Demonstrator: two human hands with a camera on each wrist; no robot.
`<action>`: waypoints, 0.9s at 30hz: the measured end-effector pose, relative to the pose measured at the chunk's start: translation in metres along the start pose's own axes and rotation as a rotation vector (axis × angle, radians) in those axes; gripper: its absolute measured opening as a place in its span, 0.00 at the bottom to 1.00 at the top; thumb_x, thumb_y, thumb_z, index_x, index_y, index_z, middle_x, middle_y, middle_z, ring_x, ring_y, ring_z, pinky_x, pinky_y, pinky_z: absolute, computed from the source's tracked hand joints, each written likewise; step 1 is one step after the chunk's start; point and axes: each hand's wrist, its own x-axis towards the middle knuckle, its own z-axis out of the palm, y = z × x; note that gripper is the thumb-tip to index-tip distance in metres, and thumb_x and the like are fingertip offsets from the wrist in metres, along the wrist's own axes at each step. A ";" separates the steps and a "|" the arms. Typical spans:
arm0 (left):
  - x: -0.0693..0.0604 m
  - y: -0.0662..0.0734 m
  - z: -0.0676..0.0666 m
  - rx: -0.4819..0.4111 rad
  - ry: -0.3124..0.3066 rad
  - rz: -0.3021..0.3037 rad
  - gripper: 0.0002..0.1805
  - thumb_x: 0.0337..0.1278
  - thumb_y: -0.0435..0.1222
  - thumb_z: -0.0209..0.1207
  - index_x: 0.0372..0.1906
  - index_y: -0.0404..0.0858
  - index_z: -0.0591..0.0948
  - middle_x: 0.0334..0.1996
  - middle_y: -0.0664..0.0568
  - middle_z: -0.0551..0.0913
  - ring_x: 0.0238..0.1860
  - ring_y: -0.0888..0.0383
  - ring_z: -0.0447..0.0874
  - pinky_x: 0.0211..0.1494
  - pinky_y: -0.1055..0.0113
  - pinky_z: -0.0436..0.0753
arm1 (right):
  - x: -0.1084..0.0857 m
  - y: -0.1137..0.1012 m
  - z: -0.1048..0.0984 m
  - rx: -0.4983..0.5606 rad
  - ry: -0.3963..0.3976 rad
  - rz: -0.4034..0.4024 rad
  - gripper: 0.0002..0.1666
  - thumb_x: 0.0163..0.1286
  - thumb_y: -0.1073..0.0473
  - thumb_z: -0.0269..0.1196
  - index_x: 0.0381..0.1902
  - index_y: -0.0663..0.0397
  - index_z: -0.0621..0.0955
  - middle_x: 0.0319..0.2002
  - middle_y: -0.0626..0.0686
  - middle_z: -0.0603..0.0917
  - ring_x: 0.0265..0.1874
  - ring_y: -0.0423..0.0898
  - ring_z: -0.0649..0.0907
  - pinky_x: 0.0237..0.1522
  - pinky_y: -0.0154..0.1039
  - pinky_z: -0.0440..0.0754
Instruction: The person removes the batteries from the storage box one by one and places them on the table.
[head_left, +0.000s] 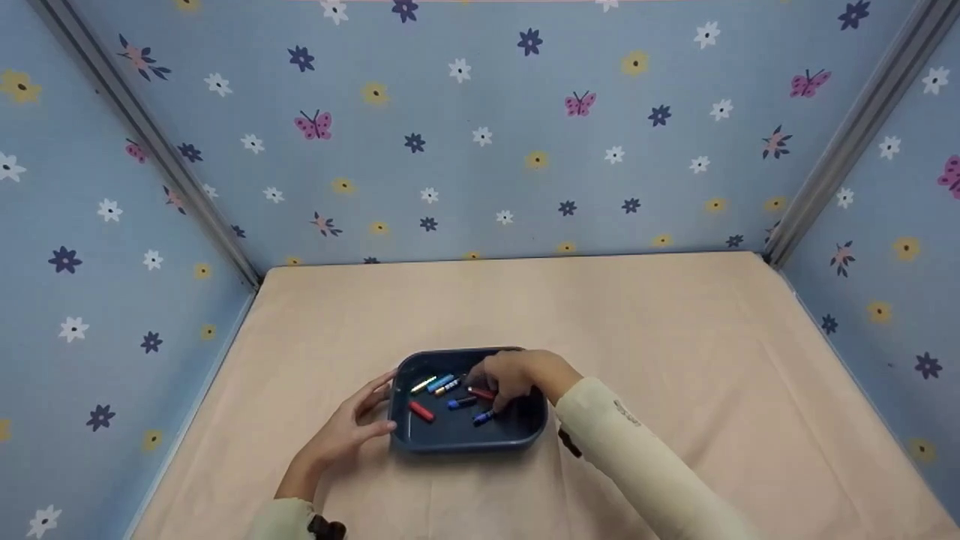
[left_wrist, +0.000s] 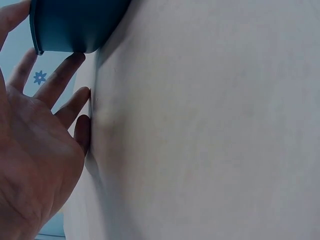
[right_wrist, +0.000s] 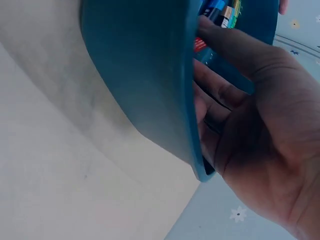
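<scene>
A dark blue tray [head_left: 465, 448] holds several small batteries in the head view. At its left end my left hand [head_left: 346, 426] is spread, thumb and fingertips at the rim; in the left wrist view the fingers [left_wrist: 62, 80] look straight against the tray's wall [left_wrist: 75, 25]. My right hand [head_left: 511, 375] reaches over the right rim, fingers down inside. Between its thumb and fingers a red battery [head_left: 481, 392] shows, and a blue battery [head_left: 484, 418] lies by the thumb. In the right wrist view a gap separates the thumb [right_wrist: 240, 47] from the fingers; some fingertips are hidden behind the tray's wall.
To the left in the tray lie another red battery [head_left: 421, 411], a dark blue battery [head_left: 462, 403] and a yellow-green battery [head_left: 424, 385]. A pale cloth [head_left: 637, 322] covers the table. Flower-patterned walls [head_left: 480, 172] stand at the back and both sides.
</scene>
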 end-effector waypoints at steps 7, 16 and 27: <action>0.000 -0.002 -0.001 -0.005 -0.008 0.018 0.47 0.78 0.38 0.70 0.92 0.44 0.59 0.88 0.30 0.64 0.88 0.26 0.64 0.88 0.31 0.65 | 0.006 -0.003 0.007 -0.070 0.043 0.017 0.40 0.75 0.60 0.77 0.81 0.32 0.79 0.47 0.50 0.87 0.43 0.46 0.82 0.57 0.47 0.88; -0.001 -0.002 0.000 -0.004 -0.011 0.024 0.47 0.78 0.38 0.69 0.92 0.44 0.59 0.88 0.29 0.65 0.87 0.26 0.65 0.87 0.31 0.66 | 0.010 0.000 0.014 -0.033 0.074 -0.016 0.37 0.74 0.65 0.76 0.74 0.29 0.83 0.44 0.49 0.85 0.42 0.45 0.82 0.48 0.43 0.84; 0.000 -0.001 0.000 -0.010 -0.002 0.003 0.47 0.77 0.38 0.70 0.92 0.44 0.60 0.87 0.28 0.65 0.88 0.25 0.64 0.88 0.33 0.65 | 0.012 0.004 0.020 -0.052 0.142 -0.161 0.33 0.75 0.70 0.72 0.73 0.39 0.87 0.42 0.48 0.86 0.37 0.40 0.78 0.43 0.35 0.78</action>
